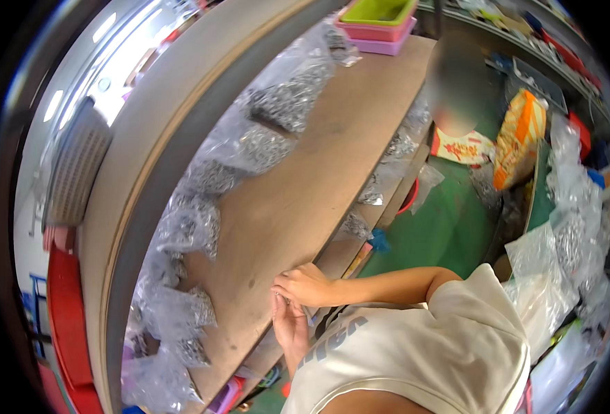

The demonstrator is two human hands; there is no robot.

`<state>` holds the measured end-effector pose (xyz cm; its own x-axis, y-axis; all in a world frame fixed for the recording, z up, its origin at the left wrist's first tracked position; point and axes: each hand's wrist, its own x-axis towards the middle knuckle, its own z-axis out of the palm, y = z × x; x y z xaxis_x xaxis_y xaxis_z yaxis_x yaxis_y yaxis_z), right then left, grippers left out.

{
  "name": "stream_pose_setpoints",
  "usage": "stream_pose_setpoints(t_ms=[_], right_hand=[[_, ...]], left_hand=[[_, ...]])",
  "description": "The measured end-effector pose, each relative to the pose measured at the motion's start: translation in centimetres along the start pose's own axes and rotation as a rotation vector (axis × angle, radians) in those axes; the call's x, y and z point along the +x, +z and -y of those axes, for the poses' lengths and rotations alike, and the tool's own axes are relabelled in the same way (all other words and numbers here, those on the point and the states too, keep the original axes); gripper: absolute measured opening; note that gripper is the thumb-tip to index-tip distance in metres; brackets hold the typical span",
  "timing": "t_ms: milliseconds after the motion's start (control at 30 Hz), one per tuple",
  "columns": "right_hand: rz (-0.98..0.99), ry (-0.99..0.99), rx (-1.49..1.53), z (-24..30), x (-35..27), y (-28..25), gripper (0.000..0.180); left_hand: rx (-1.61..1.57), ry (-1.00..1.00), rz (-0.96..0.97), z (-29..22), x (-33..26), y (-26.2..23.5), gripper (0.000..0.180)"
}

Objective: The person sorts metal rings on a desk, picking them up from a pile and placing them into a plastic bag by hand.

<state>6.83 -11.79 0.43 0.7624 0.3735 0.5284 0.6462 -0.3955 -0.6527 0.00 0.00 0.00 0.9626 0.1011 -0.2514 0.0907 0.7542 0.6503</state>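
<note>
Starting at the left, clear plastic bags of small metal parts [187, 228] are lying in a row along the far edge of your brown board surface [305, 179]; the parts inside are too small to identify. At the lower edge of that surface, your two hands are meeting. Your left hand [289, 324] is curling its fingers upward toward a tiny metal piece [279, 298], which is sitting between both hands at the board's near edge. Your right hand [305, 284] is closing over it from above, fingers bent; the piece is mostly hidden, so which hand is actually gripping it cannot be told. Your shirt [429, 345] is blocking the area below. To the right, more clear bags [560, 241] are piling beside an orange packet [519, 134]. Stacked trays [377, 24] are cut off at the top.
</note>
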Motion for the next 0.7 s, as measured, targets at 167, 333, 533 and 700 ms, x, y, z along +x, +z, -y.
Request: stream_pose_setpoints(t_ms=[167, 333, 533, 700], right_hand=[[0.089, 0.038, -0.022, -1.6, -2.0, -1.7, 0.026], [0.114, 0.051, 0.002, -2.0, -2.0, -2.8, 0.028], [0.044, 0.063, 0.018, -3.5, -4.6, -4.3, 0.033], [0.043, 0.088, 0.098, -2.9, -5.0, -5.6, 0.028]], left_hand=[[0.05, -0.01, 0.228, 2.4, 0.3, 0.0, 0.034], [0.053, -0.071, 0.047, 2.0, 0.8, 4.3, 0.038], [-0.063, -0.138, 0.071, 4.3, -0.1, 6.5, 0.041], [-0.159, -0.139, 0.006, 5.1, -0.9, 6.3, 0.042]])
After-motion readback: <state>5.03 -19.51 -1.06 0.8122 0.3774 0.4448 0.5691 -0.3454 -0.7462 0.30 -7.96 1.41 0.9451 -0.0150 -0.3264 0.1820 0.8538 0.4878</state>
